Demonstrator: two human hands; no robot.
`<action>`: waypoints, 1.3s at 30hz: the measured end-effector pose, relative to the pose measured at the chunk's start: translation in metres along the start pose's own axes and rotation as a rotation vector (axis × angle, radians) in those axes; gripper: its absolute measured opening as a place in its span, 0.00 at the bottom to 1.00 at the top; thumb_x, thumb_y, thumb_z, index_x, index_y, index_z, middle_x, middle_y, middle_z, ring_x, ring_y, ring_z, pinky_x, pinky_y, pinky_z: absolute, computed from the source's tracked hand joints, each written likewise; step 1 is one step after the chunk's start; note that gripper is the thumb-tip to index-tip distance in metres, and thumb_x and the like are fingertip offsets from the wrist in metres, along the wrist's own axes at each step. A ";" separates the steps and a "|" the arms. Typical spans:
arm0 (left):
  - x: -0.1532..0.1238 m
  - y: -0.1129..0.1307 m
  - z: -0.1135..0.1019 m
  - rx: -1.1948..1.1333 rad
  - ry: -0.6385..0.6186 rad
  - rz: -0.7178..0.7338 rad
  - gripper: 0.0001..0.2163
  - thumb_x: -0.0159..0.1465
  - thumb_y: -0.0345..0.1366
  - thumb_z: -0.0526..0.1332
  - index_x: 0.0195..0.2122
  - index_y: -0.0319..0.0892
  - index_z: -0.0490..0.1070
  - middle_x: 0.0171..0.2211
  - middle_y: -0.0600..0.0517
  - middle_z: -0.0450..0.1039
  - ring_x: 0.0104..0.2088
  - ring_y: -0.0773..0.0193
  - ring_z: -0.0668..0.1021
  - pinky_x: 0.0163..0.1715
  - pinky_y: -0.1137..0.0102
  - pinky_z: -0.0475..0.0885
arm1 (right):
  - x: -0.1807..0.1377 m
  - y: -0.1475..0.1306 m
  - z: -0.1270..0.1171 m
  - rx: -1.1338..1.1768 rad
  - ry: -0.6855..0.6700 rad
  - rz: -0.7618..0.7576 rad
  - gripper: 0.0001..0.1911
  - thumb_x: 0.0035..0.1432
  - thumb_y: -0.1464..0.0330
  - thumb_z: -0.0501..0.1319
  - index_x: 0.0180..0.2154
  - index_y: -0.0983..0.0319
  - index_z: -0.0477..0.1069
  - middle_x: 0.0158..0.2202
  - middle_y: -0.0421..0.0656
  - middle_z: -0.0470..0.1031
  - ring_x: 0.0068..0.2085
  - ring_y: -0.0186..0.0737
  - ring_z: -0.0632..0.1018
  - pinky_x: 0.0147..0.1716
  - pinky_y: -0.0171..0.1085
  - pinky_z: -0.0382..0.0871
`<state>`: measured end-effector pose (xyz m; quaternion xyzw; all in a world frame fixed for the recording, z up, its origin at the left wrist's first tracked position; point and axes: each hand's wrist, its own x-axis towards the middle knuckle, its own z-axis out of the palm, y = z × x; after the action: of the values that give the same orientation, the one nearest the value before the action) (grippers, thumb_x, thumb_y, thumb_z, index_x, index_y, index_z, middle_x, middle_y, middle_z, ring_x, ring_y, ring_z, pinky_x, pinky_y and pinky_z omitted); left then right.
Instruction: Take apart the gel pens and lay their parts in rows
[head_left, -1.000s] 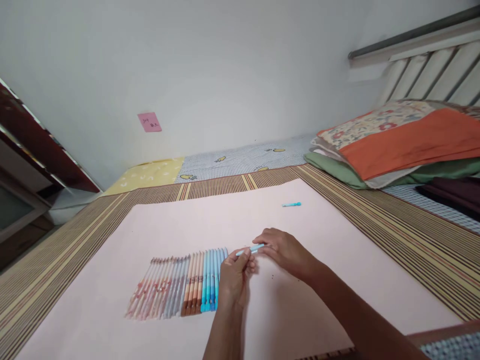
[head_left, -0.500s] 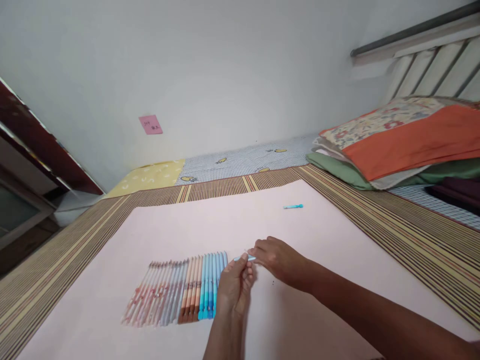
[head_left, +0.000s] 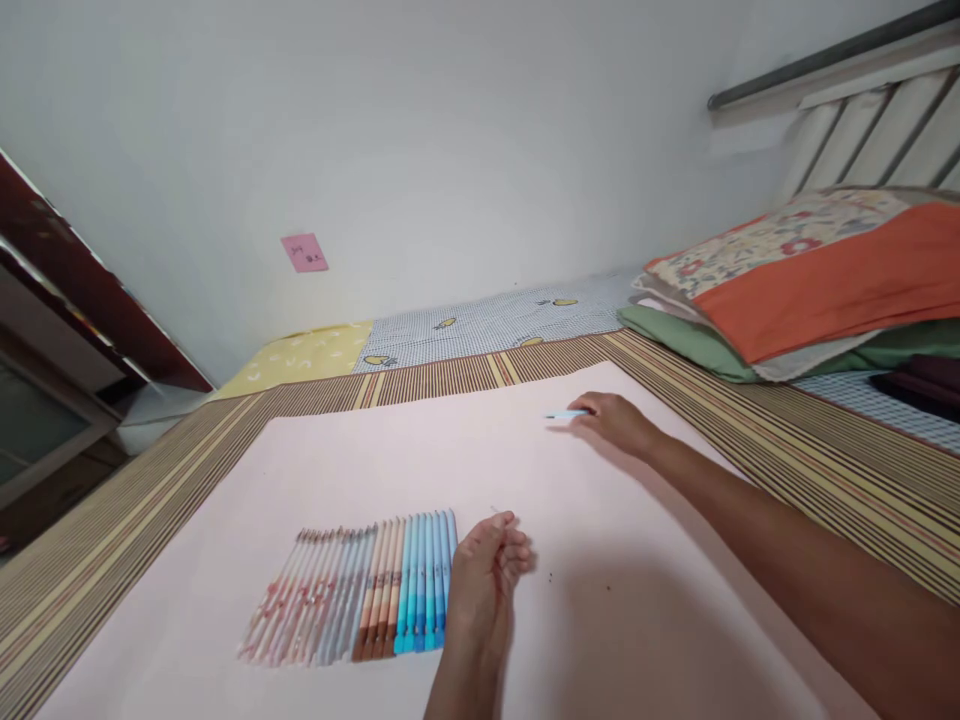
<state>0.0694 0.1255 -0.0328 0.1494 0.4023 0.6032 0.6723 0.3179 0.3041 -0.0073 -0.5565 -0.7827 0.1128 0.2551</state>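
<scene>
Plainly, from the head view, the two hands are well apart. The right hand (head_left: 616,424) reaches out toward the far right corner of the pale pink sheet (head_left: 375,460), with thumb and fingers closed around a slim light blue pen piece (head_left: 562,414) that points leftward, its shadow just below it. The left hand (head_left: 484,575) stays nearer the body, fingers curled in beside the thumb; a thin pale sliver (head_left: 495,511) shows at the fingertips, and I cannot tell whether it is gripped. The sheet carries a tight row of pens (head_left: 420,580), side by side, running from reddish and grey on the left through orange-brown to blue, the blue end just beside the left hand. What the barrels hold inside cannot be seen. Small dark specks (head_left: 550,577) lie right of the left hand. A wide stretch of sheet separates the hands, and another reaches from the row to the far edge. Beyond that edge runs a striped mat (head_left: 690,410); past its right side rests a pile of bedding (head_left: 825,290).
</scene>
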 end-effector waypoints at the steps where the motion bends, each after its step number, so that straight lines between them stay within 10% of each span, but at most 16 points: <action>1: 0.000 -0.002 0.000 -0.001 -0.006 -0.002 0.20 0.46 0.41 0.80 0.33 0.34 0.78 0.24 0.47 0.78 0.21 0.67 0.76 0.23 0.73 0.72 | 0.013 0.013 -0.005 -0.097 -0.020 0.016 0.12 0.60 0.69 0.58 0.41 0.61 0.79 0.42 0.46 0.82 0.42 0.42 0.78 0.40 0.35 0.65; 13: -0.003 -0.023 -0.006 0.005 -0.078 -0.036 0.22 0.50 0.48 0.78 0.34 0.34 0.78 0.25 0.47 0.77 0.23 0.67 0.75 0.26 0.72 0.68 | 0.072 0.065 0.006 -0.340 -0.182 0.020 0.08 0.53 0.72 0.63 0.35 0.61 0.81 0.38 0.47 0.81 0.40 0.43 0.77 0.36 0.37 0.59; 27: -0.002 -0.022 -0.004 0.013 -0.052 -0.046 0.23 0.46 0.48 0.79 0.33 0.34 0.78 0.25 0.47 0.77 0.22 0.66 0.75 0.26 0.71 0.68 | 0.047 0.077 0.005 -0.283 -0.045 0.169 0.17 0.59 0.65 0.61 0.49 0.62 0.78 0.46 0.51 0.78 0.43 0.47 0.77 0.38 0.38 0.65; 39: -0.004 -0.022 -0.003 0.010 -0.067 -0.046 0.23 0.46 0.49 0.79 0.32 0.35 0.78 0.24 0.48 0.77 0.23 0.66 0.75 0.26 0.71 0.68 | 0.029 0.085 0.020 -0.257 -0.015 0.208 0.05 0.55 0.73 0.62 0.34 0.61 0.76 0.39 0.46 0.76 0.37 0.39 0.75 0.33 0.35 0.62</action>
<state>0.0826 0.1156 -0.0485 0.1637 0.3858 0.5803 0.6983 0.3694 0.3632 -0.0559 -0.6618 -0.7306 0.0417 0.1628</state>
